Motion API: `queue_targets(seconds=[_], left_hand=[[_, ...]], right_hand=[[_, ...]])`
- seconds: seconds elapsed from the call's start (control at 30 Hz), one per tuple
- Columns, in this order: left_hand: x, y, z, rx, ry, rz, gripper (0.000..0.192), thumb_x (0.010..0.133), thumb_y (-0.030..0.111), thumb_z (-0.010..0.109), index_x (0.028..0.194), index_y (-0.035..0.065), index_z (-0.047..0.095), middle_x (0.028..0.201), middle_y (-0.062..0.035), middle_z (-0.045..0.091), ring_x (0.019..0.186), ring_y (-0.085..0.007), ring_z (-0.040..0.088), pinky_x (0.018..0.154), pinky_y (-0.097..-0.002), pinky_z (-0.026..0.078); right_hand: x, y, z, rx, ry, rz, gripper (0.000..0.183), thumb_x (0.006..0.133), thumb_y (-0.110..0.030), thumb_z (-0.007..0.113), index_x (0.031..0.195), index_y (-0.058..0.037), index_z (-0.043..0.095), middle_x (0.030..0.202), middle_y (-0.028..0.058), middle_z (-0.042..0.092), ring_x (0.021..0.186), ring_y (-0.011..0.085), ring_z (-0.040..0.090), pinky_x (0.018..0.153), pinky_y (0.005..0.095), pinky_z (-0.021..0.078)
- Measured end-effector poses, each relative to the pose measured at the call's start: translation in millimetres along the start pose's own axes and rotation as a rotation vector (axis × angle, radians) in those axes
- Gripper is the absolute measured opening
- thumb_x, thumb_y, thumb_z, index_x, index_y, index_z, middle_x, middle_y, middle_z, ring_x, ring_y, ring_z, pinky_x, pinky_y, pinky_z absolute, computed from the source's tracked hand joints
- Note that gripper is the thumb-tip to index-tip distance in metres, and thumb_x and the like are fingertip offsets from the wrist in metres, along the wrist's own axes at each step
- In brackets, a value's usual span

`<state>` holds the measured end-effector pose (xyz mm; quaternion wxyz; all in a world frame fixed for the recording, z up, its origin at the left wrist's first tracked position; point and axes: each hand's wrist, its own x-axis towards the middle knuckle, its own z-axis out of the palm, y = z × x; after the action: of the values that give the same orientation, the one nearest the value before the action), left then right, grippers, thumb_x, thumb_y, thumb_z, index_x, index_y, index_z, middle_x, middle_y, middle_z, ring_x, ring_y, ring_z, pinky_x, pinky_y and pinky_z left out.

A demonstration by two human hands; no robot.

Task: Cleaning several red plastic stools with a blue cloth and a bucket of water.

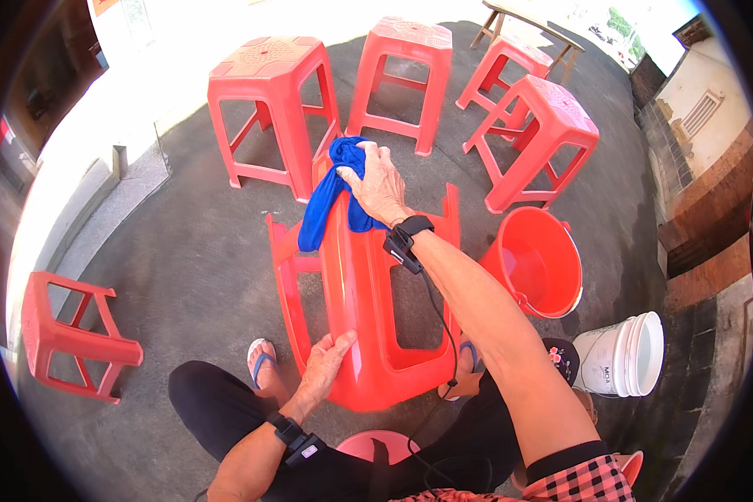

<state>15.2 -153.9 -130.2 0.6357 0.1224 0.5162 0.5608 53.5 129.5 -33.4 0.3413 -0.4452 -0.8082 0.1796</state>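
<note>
A red plastic stool lies tipped on its side between my knees, its seat end towards me and its legs pointing away. My right hand presses a bunched blue cloth onto the far end of the upper leg. One long fold of the cloth hangs down on the left. My left hand grips the edge of the stool near its seat end, thumb on top. Both wrists wear black strapped devices, and a thin cable runs down from the right one.
Several red stools stand beyond, and another is at far left. A red bucket and a white bucket are on the right. A wooden bench stands at the back. Part of a pink round object shows below me.
</note>
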Motion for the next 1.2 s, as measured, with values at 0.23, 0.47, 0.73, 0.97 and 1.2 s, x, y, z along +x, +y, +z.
queue_targets(seconds=[0.23, 0.47, 0.73, 0.97, 1.2], left_hand=[[1, 7, -14, -0.033, -0.020, 0.034, 0.033, 0.093, 0.030, 0.063, 0.113, 0.0034, 0.063, 0.106, -0.0063, 0.068, 0.094, -0.0125, 0.064, 0.085, -0.0283, 0.051], [-9, 3, -30, 0.112, -0.089, 0.070, 0.050, 0.091, 0.041, 0.062, 0.120, 0.0010, 0.058, 0.114, -0.0038, 0.061, 0.107, -0.0133, 0.055, 0.096, -0.0294, 0.040], [-7, 4, -31, 0.073, -0.056, 0.037, 0.057, 0.091, 0.038, 0.064, 0.126, -0.0037, 0.050, 0.126, -0.0140, 0.058, 0.118, -0.0256, 0.055, 0.105, -0.0446, 0.041], [-6, 9, -37, -0.026, 0.018, 0.003, 0.045, 0.091, 0.033, 0.064, 0.119, -0.0018, 0.059, 0.123, -0.0104, 0.060, 0.117, -0.0217, 0.054, 0.105, -0.0389, 0.039], [0, 11, -30, -0.077, -0.009, 0.020, 0.044, 0.092, 0.026, 0.063, 0.123, -0.0035, 0.056, 0.123, -0.0120, 0.061, 0.116, -0.0233, 0.057, 0.102, -0.0413, 0.043]], right_hand=[[-84, -17, 9, 0.146, -0.084, -0.017, 0.051, 0.085, -0.034, 0.067, 0.117, -0.0033, 0.044, 0.105, 0.0244, 0.050, 0.090, 0.0444, 0.060, 0.073, 0.0504, 0.0508], [-211, -36, -44, 0.311, -0.368, -0.065, 0.050, 0.081, -0.024, 0.072, 0.117, -0.0038, 0.044, 0.102, 0.0181, 0.047, 0.089, 0.0403, 0.059, 0.072, 0.0469, 0.0507], [-81, 8, -21, 0.204, 0.046, -0.072, 0.045, 0.083, -0.028, 0.069, 0.114, -0.0060, 0.045, 0.103, 0.0219, 0.051, 0.085, 0.0440, 0.060, 0.070, 0.0511, 0.0503], [-87, 135, -37, -0.166, 0.114, 0.405, 0.047, 0.086, -0.034, 0.066, 0.117, -0.0056, 0.044, 0.107, 0.0246, 0.054, 0.092, 0.0441, 0.061, 0.074, 0.0518, 0.0511], [-114, 154, -50, -0.212, 0.083, 0.569, 0.045, 0.088, -0.033, 0.063, 0.112, -0.0015, 0.043, 0.106, 0.0287, 0.055, 0.092, 0.0462, 0.062, 0.079, 0.0515, 0.0524]])
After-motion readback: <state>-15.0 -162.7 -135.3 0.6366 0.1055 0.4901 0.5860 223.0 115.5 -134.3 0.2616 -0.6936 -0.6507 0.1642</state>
